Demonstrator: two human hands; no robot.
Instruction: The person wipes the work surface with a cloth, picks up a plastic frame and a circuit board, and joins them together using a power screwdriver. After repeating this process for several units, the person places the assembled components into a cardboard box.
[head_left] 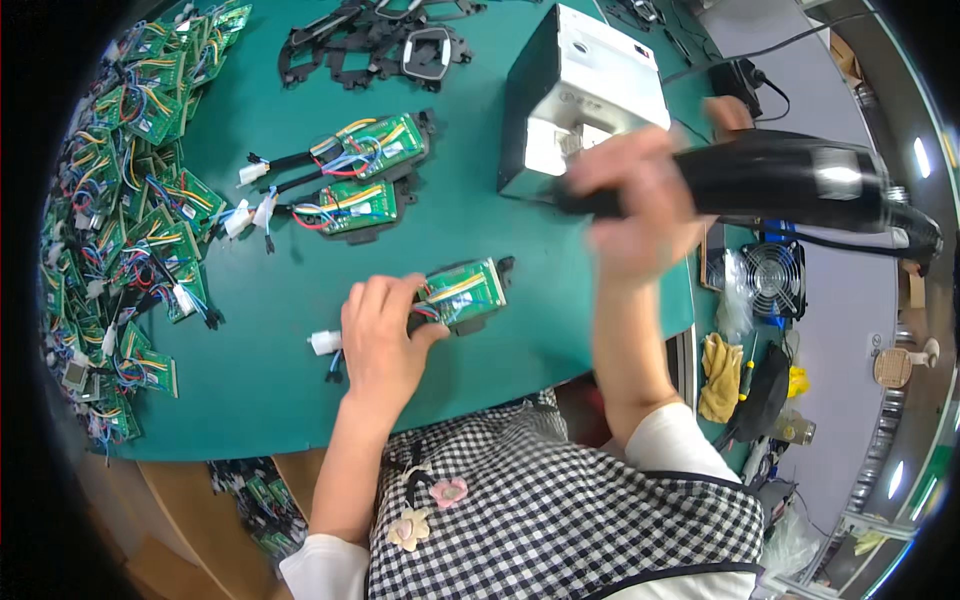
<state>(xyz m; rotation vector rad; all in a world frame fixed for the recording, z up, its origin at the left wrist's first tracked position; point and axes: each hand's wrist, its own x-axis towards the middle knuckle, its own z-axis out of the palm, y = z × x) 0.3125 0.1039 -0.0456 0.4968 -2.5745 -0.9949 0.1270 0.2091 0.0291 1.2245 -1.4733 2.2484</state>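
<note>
My left hand (380,325) is closed around the left end of a green circuit board (465,293) on a black plastic bracket, resting on the green table. From under that hand come wires with a white connector (325,343). In my blurred right hand (645,215) is a black electric screwdriver (775,178), held lying nearly sideways. Its nose points left, in front of a white and black box (610,75), probably a screw feeder; whether they touch I cannot tell. Two similar wired boards, an upper one (390,145) and a lower one (365,205), lie farther back on black brackets.
Many wired circuit boards (150,215) are heaped along the left side. Black plastic frames (375,45) lie at the far edge. A cable (780,45) crosses at the upper right. Beyond the right edge are a fan (775,280) and a tan glove (720,378).
</note>
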